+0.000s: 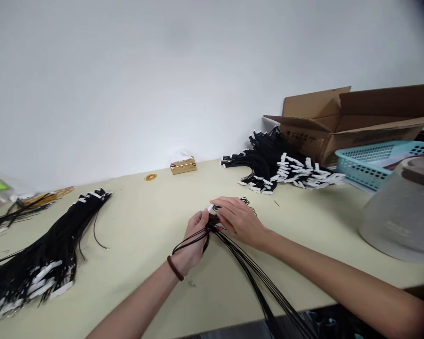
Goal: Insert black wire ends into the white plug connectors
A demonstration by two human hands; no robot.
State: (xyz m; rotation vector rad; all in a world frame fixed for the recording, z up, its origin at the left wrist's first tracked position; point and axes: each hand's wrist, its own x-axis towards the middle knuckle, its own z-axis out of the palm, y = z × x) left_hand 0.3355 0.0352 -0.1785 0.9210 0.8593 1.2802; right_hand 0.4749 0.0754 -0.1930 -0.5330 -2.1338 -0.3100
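My left hand point(191, 240) is closed around a small bunch of thin black wires point(254, 278) near their white connector end point(211, 207). My right hand point(237, 219) meets it from the right, fingers curled over the same wire ends. The wires trail from both hands toward the table's front edge at the lower right. A dark band sits on my left wrist.
A long bundle of black wires with white tags point(45, 254) lies at the left. Another heap of them point(279, 165) lies at the back right beside an open cardboard box point(342, 120), a teal basket point(374, 162) and a grey tub point(399, 216). A tissue box point(183, 165) stands by the wall.
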